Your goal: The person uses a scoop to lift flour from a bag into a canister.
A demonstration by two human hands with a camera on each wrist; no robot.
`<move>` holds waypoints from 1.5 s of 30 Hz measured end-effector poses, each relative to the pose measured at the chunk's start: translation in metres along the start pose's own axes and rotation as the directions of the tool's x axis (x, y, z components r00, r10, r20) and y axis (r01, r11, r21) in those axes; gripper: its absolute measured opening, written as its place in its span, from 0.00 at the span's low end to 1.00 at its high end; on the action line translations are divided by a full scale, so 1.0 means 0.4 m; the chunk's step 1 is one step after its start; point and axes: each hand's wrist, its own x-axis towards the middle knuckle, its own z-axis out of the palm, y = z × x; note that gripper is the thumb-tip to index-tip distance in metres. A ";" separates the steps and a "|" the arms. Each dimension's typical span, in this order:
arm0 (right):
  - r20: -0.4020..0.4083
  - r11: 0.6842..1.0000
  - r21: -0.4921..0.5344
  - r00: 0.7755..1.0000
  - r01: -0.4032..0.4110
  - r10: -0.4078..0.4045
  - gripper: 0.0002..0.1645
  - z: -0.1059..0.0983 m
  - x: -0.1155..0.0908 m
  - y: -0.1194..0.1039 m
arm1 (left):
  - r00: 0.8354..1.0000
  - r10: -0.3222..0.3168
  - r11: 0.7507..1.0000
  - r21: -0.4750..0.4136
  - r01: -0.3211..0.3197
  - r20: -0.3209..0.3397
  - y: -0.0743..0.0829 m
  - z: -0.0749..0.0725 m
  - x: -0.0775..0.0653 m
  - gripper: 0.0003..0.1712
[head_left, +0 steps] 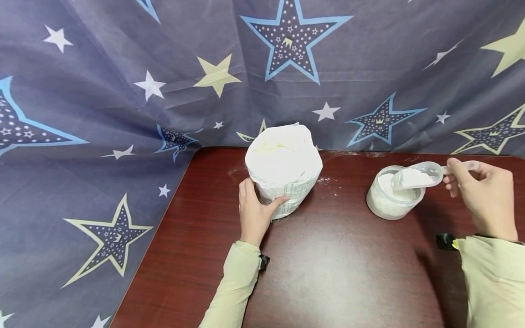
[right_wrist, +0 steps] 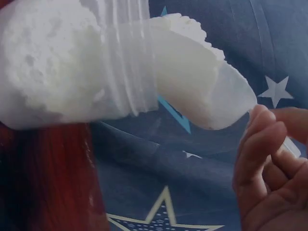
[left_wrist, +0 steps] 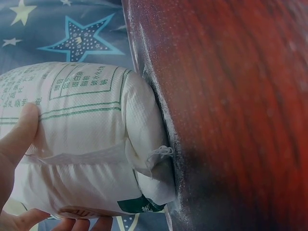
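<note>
A white woven bag of flour-like powder (head_left: 297,193) stands open-topped near the table's back edge. My left hand (head_left: 254,212) grips its lower left side, thumb across the front; in the left wrist view the other fingers (left_wrist: 79,224) curl round beneath the green-printed bag. Over at the right, my right hand (head_left: 490,193) pinches the handle of a clear plastic scoop (head_left: 438,171). White powder lies heaped in the scoop, whose tip reaches over the mouth of a clear jar (head_left: 387,208). The jar contains white powder too, seen through its wall in the right wrist view.
The dark red wooden table (head_left: 328,269) carries white specks (head_left: 328,181) beside the bag and a dusting along its back edge. Directly behind hangs a grey-blue star-printed cloth (head_left: 197,41), which also covers the left side.
</note>
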 end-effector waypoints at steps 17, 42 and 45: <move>0.004 0.870 -0.451 0.975 0.199 -0.220 0.18 0.011 -0.017 -0.065 | 1.000 0.002 1.000 0.003 -0.002 -0.005 0.001 0.002 0.002 0.53; 0.007 0.912 -0.349 0.974 0.215 -0.227 0.20 0.002 -0.031 -0.114 | 1.000 -0.005 1.000 -0.012 0.005 0.001 -0.001 0.003 0.001 0.51; -0.008 0.937 -0.280 0.975 0.212 -0.223 0.21 0.003 -0.030 -0.116 | 1.000 -0.006 1.000 -0.009 0.006 0.002 0.000 0.003 0.001 0.51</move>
